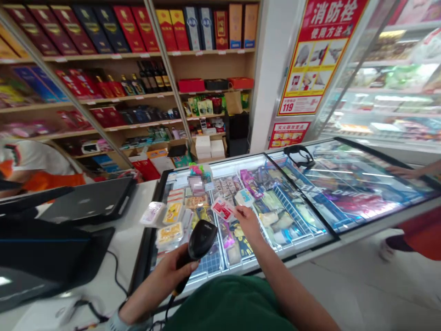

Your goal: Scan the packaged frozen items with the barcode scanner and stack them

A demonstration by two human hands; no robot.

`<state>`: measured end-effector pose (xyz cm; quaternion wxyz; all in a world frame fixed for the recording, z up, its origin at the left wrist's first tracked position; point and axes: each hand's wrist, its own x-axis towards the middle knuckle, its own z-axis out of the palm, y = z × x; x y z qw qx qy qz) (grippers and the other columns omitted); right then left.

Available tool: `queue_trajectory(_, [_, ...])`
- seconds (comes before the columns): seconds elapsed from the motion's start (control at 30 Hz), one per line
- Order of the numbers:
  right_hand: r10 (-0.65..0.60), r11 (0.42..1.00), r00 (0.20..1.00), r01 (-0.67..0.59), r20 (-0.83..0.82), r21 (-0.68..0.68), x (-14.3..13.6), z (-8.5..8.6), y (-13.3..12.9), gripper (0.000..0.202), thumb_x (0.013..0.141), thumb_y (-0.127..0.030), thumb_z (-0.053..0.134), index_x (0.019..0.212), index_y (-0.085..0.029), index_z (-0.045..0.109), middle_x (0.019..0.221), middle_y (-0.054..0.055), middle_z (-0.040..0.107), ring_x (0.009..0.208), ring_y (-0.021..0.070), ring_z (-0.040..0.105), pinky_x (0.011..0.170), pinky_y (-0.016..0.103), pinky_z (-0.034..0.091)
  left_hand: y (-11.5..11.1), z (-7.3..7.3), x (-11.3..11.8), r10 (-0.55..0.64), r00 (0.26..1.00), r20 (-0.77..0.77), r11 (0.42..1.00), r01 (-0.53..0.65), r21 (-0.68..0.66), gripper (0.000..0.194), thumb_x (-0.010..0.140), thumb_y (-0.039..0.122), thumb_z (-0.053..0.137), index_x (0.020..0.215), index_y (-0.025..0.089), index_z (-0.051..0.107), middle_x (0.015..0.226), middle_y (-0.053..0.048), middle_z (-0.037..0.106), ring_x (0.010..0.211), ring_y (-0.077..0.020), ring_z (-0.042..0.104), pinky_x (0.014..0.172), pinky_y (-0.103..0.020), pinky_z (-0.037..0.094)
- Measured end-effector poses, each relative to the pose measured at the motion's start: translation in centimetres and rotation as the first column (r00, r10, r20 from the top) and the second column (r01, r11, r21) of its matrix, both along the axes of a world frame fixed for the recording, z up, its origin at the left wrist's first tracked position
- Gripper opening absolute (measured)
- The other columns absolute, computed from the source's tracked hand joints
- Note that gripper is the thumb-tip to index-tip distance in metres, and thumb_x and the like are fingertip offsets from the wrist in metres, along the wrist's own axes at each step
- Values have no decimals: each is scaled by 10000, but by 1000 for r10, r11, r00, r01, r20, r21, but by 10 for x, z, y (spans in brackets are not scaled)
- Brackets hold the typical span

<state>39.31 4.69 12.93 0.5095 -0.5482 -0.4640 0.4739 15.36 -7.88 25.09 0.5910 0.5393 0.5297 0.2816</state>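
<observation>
My left hand (175, 267) is wrapped round the handle of a black barcode scanner (203, 239), its cord hanging down. Between the fingers of my right hand (246, 220) is the edge of a flat red-and-white package (223, 209), above the glass top of a chest freezer (213, 278). A white-and-blue package (244, 197) lies just beyond that hand. Left of the scanner are clear tubs of yellow food (170, 234), a yellow-labelled tub (172, 213) and a pale tub (152, 214) at the freezer's edge. Bagged goods and wire baskets show through the glass.
On the left counter stand a black monitor or till (89, 202) and cables (117, 271). A black strap-like object (299, 156) rests on the freezer. Another person's hand (403, 172) touches its right end; a person in orange and white (44, 165) is at left. Shelves (120, 55) line the back.
</observation>
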Motion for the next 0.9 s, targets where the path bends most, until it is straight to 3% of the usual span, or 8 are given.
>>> queue_trajectory(0.17, [-30,999,999,29,-41,-16,-1,-5,-2,213,751,-344,671,887,-191,727,837,29,756,783,207,691,798,341,545,2,7,7,-26,996,-81,999,24,-24,547,767,552,744,1144,158,708,1002,-95,737,994,-281,638,981,-419,487])
queue_trajectory(0.4, [-34,999,996,32,-78,-24,2,-2,-5,208,735,-336,690,876,-187,729,802,19,749,770,198,688,779,323,545,1,15,16,-41,995,-92,994,32,-102,579,712,609,761,1097,179,719,676,-17,663,801,-243,648,796,-359,565])
queue_trajectory(0.63, [-41,999,996,38,-83,-36,1,-1,-6,203,719,-339,696,860,-197,728,775,8,743,754,195,681,765,319,543,3,10,13,-53,994,-98,994,43,-101,580,696,605,771,1086,178,723,749,-32,697,778,-233,640,770,-342,557])
queue_trajectory(0.9, [-48,998,995,44,-84,-51,-2,0,-6,228,705,-372,718,856,-202,729,792,8,746,774,203,682,788,334,545,3,13,13,-48,995,-84,989,35,-142,555,701,599,769,1071,186,731,655,-11,654,745,-231,638,775,-351,554])
